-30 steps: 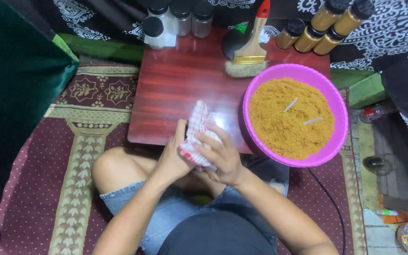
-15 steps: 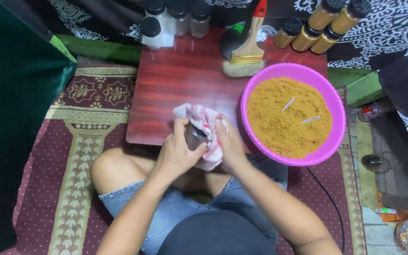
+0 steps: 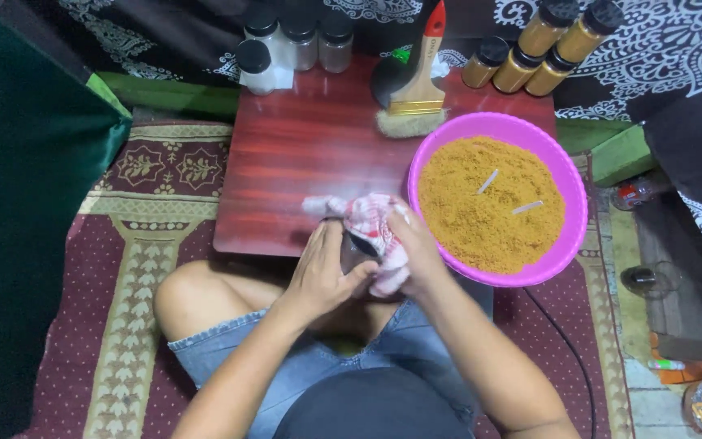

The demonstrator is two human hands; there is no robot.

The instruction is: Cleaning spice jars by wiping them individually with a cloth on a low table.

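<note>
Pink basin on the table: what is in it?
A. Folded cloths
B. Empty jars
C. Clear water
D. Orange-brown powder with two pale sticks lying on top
D: the pink basin is filled with orange-brown powder, and two pale sticks lie on its surface.

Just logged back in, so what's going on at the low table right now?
A seated person holds a small jar in the left hand while the right hand presses a pink-and-white cloth around it. Beside them, a pink basin of orange-brown powder sits on the red wooden table; a brush lies behind it.
</note>
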